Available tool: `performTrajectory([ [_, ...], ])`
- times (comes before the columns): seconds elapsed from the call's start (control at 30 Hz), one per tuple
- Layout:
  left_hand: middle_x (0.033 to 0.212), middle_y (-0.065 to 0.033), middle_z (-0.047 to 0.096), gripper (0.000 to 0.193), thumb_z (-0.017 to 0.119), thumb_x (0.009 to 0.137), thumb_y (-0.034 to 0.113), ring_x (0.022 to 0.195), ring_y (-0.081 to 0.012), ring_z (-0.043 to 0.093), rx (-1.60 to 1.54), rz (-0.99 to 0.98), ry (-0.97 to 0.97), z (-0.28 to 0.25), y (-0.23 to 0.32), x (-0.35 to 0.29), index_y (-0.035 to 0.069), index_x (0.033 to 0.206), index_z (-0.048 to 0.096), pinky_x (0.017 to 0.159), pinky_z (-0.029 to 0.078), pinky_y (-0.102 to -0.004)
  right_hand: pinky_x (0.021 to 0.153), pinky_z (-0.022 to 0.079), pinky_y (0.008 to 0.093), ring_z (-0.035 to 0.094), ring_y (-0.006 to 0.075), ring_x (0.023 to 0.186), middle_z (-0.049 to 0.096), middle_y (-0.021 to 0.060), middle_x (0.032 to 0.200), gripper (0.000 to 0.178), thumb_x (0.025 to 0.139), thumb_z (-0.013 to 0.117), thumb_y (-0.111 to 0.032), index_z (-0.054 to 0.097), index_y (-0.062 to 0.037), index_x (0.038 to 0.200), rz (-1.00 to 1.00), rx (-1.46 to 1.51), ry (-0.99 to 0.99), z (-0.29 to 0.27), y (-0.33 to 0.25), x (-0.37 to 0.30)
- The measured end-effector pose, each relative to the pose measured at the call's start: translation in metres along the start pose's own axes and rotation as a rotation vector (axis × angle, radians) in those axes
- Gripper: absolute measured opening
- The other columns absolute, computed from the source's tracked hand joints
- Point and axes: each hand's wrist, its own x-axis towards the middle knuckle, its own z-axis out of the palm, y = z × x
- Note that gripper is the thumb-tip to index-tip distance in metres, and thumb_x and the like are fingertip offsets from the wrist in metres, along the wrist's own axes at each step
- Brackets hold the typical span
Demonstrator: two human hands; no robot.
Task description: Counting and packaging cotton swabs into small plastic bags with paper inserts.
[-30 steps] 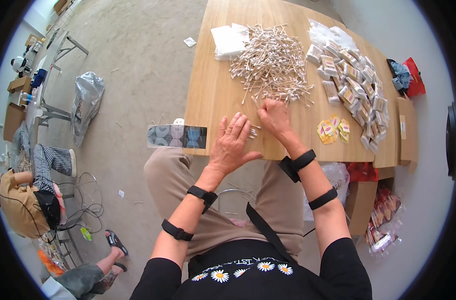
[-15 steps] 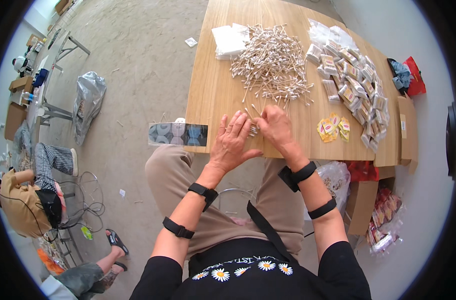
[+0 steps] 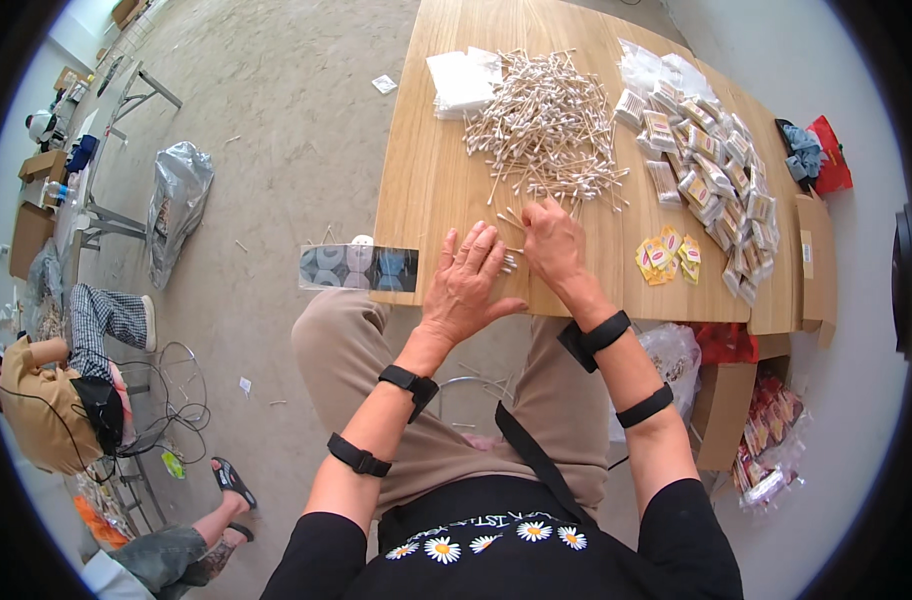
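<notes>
My left hand lies flat near the table's front edge, fingers stretched out and thumb spread to the right. Several cotton swabs show their white tips beside its fingers; the rest of them is hidden by the hand. Close to its right, my right hand is closed, knuckles up, at the near edge of a large heap of loose cotton swabs. Swab ends stick out left of its fingertips, which are mostly hidden. Small yellow and white paper cards lie in two little stacks right of this hand.
Packed swab bags are piled along the table's right side. Clear plastic bags lie left of the heap. An open carton stands below the table at right. Other people sit at far left near a silver sack.
My right hand has shifted slightly to the right and away from me, widening the gap to my left hand. My left hand stays almost in place.
</notes>
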Motion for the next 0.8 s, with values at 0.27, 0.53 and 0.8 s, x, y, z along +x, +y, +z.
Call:
performTrajectory([
  [0.27, 0.147, -0.0129, 0.045, 0.088, 0.074, 0.072, 0.060, 0.144, -0.0269, 0.033, -0.014, 0.005, 0.001, 0.000, 0.001, 0.000, 0.002, 0.135, 0.053, 0.120, 0.020, -0.0515, 0.073, 0.054, 0.0469, 0.066, 0.0385, 0.083, 0.064, 0.0162, 0.090, 0.004, 0.082, 0.061, -0.007, 0.063, -0.0064, 0.085, -0.057, 0.133, -0.080, 0.009, 0.009, 0.000],
  [0.53, 0.146, -0.0133, 0.045, 0.088, 0.073, 0.072, 0.061, 0.144, -0.0271, 0.033, 0.005, 0.001, 0.007, 0.001, -0.001, -0.001, 0.002, 0.135, 0.054, 0.120, 0.020, -0.0509, 0.073, 0.053, 0.0468, 0.066, 0.0375, 0.083, 0.062, 0.0154, 0.091, 0.003, 0.084, 0.063, -0.009, 0.063, -0.0074, 0.087, 0.044, 0.092, 0.042, -0.005, -0.001, -0.017],
  [0.8, 0.145, -0.0140, 0.046, 0.088, 0.075, 0.070, 0.061, 0.143, -0.0289, 0.035, -0.005, 0.010, 0.022, 0.002, 0.000, 0.000, 0.002, 0.133, 0.054, 0.120, 0.022, -0.0526, 0.072, 0.054, 0.0470, 0.065, 0.0383, 0.081, 0.061, 0.0161, 0.090, 0.005, 0.084, 0.061, -0.004, 0.063, -0.0073, 0.087, -0.025, 0.052, 0.046, 0.004, 0.010, -0.013],
])
